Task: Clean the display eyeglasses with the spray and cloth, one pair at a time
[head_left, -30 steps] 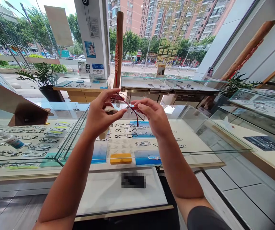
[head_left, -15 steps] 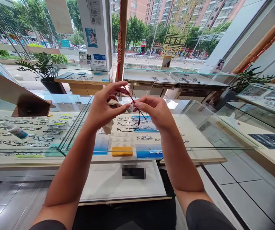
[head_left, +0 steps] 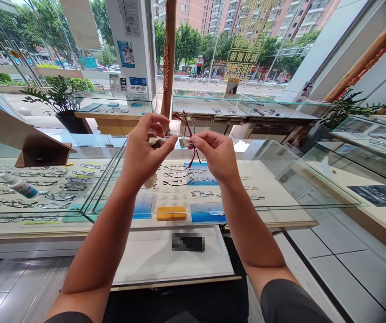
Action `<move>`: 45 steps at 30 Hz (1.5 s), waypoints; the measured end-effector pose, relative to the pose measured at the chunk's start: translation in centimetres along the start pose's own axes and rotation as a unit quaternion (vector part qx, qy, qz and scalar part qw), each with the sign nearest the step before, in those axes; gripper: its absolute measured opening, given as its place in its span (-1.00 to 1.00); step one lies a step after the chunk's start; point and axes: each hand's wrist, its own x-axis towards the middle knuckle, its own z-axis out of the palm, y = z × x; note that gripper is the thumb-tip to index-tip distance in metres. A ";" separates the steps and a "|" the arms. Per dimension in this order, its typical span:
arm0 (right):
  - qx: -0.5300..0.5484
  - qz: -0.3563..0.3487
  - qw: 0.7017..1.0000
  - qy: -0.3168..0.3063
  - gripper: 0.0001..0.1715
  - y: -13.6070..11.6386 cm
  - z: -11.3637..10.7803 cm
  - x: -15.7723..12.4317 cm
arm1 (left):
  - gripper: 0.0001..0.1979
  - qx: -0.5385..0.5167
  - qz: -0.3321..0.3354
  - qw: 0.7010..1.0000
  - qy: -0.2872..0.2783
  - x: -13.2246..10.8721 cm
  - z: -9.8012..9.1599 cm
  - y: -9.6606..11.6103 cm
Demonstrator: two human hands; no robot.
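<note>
Cleaner bottle [head_left: 19,185] lies on its side under the glass at your far left, among rows of displayed glasses on the glass-topped worktop [head_left: 34,235]. Your left hand [head_left: 147,146] is closed in a pinch, thumb against fingers, on a small pale cloth [head_left: 155,141], raised well above the worktop. Red-framed glasses [head_left: 188,123] are held up in the air between your two hands, over the display, with a thin red temple arm hanging down just past your right hand. Your right hand [head_left: 213,154] is closed too, thumb and fingertips pinching a lens or the frame right by it; too small to tell which. Cloth sits just beside that pinched spot, can't tell if touching. Below your hands, under the glass, a yellow glasses case [head_left: 171,213] lies flat near a blue printed card [head_left: 206,212]. White pad [head_left: 146,258] with a blurred patch sits on the near side of the worktop. Further right, a second display case [head_left: 378,195] holds more glasses, and floor tiles [head_left: 348,269] run along below it.
</note>
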 end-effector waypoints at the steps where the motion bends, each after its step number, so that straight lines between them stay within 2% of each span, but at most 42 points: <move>1: -0.013 -0.013 1.000 0.013 -0.77 0.0 0.2 -0.1 | -0.77 0.002 -0.013 1.000 -0.016 -0.1 -0.1 0.5; 5: -0.090 -0.099 0.989 0.056 -0.82 -0.5 1.4 -1.1 | -0.72 -0.026 -0.054 0.994 -0.088 -0.2 -0.1 2.2; 9: -0.146 -0.153 0.975 0.061 -0.86 -1.1 2.1 -1.8 | -0.63 -0.052 -0.094 0.991 -0.079 -0.1 0.0 2.1; 13: -0.168 -0.165 0.971 0.049 -0.89 -1.3 2.2 -2.0 | -0.60 -0.057 -0.125 0.988 -0.070 0.0 0.0 1.5; 18: -0.177 -0.159 0.971 0.021 -0.86 -1.8 2.1 -2.2 | -0.67 -0.034 -0.124 0.990 -0.061 0.2 -0.2 1.2; 21: -0.183 -0.143 0.971 0.056 -0.86 -2.1 1.7 -2.0 | -0.74 -0.003 -0.116 0.990 -0.076 0.2 -0.3 0.7; 24: -0.190 -0.136 0.965 0.116 -0.81 -2.2 1.1 -1.7 | -0.78 0.049 -0.112 0.983 -0.137 0.2 -0.2 -0.1; 27: -0.171 -0.125 0.968 0.132 -0.77 -2.3 0.7 -1.4 | -0.83 0.135 -0.110 0.954 -0.246 0.1 0.4 -1.3; 30: -0.160 -0.119 0.971 0.134 -0.77 -2.4 0.6 -1.4 | -0.86 0.216 -0.114 0.898 -0.367 0.0 1.5 -2.6; 33: -0.169 -0.123 0.968 0.135 -0.77 -2.7 0.7 -1.5 | -0.88 0.238 -0.128 0.843 -0.465 -0.2 2.7 -3.9; 36: -0.177 -0.122 0.967 0.138 -0.77 -2.9 0.6 -1.5 | -0.91 0.254 -0.134 0.814 -0.506 -0.6 3.8 -5.0; 40: -0.167 -0.127 0.967 0.142 -0.77 -3.1 0.6 -1.4 | -0.92 0.287 -0.135 0.786 -0.531 -1.2 5.3 -6.0; 45: -0.166 -0.116 0.970 0.130 -0.74 -3.0 0.4 -1.4 | -0.88 0.299 -0.128 0.769 -0.550 -2.2 7.0 -6.6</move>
